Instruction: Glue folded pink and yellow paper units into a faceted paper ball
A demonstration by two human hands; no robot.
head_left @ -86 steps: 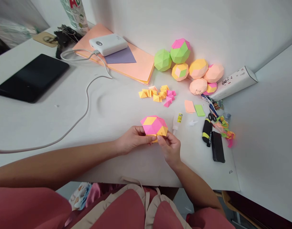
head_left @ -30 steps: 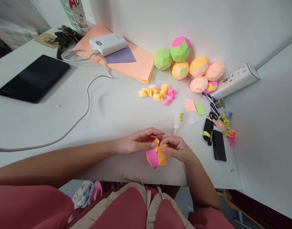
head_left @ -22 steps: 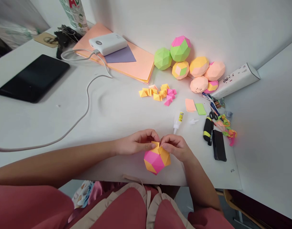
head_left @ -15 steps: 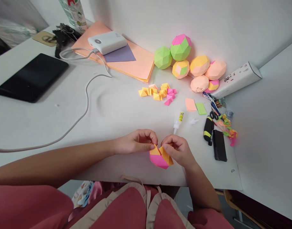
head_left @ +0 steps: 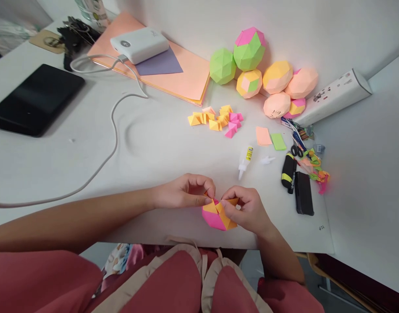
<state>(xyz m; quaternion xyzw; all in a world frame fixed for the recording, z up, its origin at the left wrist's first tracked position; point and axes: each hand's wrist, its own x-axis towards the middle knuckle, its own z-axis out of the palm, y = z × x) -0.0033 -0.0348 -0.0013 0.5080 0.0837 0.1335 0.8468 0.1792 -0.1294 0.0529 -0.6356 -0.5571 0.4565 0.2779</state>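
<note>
Between my two hands is a pink and orange folded-paper ball (head_left: 215, 218), partly formed, with a gap at its top. My left hand (head_left: 188, 192) pinches the ball's upper left edge between thumb and fingers. On the other side, my right hand (head_left: 245, 207) pinches an orange flap at the upper right. Just beyond my right hand lies a glue bottle (head_left: 245, 161), its nozzle pointing toward me, with a small white cap-like piece (head_left: 267, 160) beside it. Folded orange paper pieces (head_left: 215, 124) and pink ones (head_left: 233, 124) lie farther back.
Finished paper balls (head_left: 250, 50) stand against the wall. Right of my hands are sticky notes (head_left: 263, 136), a black and yellow cutter (head_left: 287, 171), scissors (head_left: 296, 151) and a black phone-like object (head_left: 304, 194). A power bank (head_left: 140, 44), its cable (head_left: 113, 126) and a black tablet (head_left: 36, 100) occupy the left.
My right fingers have shifted slightly along the orange flap, and the gap at the ball's top shows more pink inside. The camera view has moved a little; both hands keep their hold.
</note>
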